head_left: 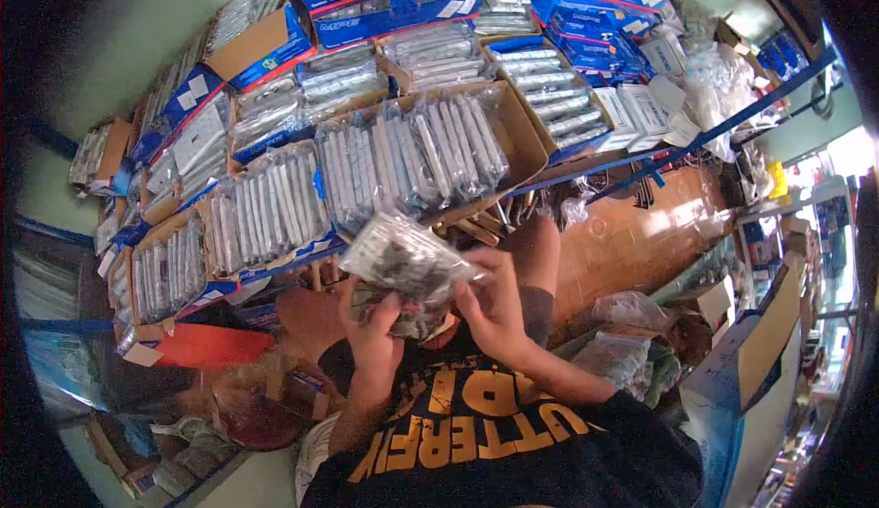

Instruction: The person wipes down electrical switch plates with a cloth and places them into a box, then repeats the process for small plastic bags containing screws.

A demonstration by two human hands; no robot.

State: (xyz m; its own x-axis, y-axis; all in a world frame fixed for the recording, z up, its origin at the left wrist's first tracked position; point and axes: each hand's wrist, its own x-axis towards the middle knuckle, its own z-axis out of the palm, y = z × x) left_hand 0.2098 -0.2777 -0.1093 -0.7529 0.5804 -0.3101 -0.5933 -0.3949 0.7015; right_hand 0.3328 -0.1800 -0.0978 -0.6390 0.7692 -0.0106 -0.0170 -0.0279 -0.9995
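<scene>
Both hands hold a clear plastic packet (403, 256) with flat grey and dark contents, above my lap. My left hand (371, 334) grips its lower left side, with the thumb over the front. My right hand (499, 311) pinches the right edge between thumb and fingers. The packet is tilted and its plastic shines; what exactly lies inside is too small to tell. Just beyond it stands an open carton (526, 146) packed with upright, plastic-wrapped flat pieces (366, 165).
More cartons of wrapped pieces (265, 206) fill the shelf, with blue boxes (394, 5) behind. A blue shelf rail (723, 128) runs at the right. An open cardboard box (742, 362) stands at the lower right, near plastic bags (613, 357). A red sheet (215, 345) lies at the left.
</scene>
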